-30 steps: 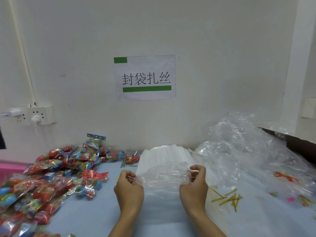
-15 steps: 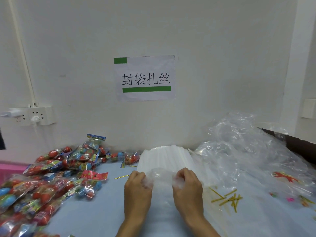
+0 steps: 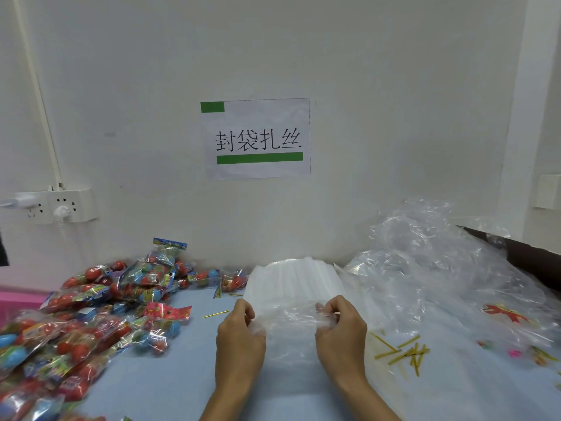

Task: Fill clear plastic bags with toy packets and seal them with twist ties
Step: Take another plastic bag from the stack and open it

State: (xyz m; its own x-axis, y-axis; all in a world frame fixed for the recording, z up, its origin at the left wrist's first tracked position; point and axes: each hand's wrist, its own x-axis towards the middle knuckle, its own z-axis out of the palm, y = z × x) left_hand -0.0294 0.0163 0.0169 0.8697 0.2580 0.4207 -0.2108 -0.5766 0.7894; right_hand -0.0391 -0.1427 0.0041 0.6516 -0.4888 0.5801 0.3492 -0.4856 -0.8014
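Note:
I hold one clear plastic bag [image 3: 290, 322] by its top edge over a flat stack of clear bags [image 3: 293, 278] in the middle of the blue table. My left hand [image 3: 239, 338] pinches the bag's left corner and my right hand [image 3: 341, 332] pinches its right corner, both with curled fingers. A heap of toy packets [image 3: 91, 308] with red and blue balls covers the table's left side. Several gold twist ties [image 3: 405, 352] lie loose to the right of my right hand, and one twist tie [image 3: 215, 314] lies left of my left hand.
A big crumpled sheet of clear plastic [image 3: 440, 268] fills the right side, with small coloured bits under it. A pink bin [image 3: 16, 302] sits at the far left edge. On the wall are a paper sign [image 3: 258, 138] and a socket strip [image 3: 51, 205].
My hands came together and bunched the bag's top half a second ago. Now they have moved apart again and the bag's top edge is stretched between them.

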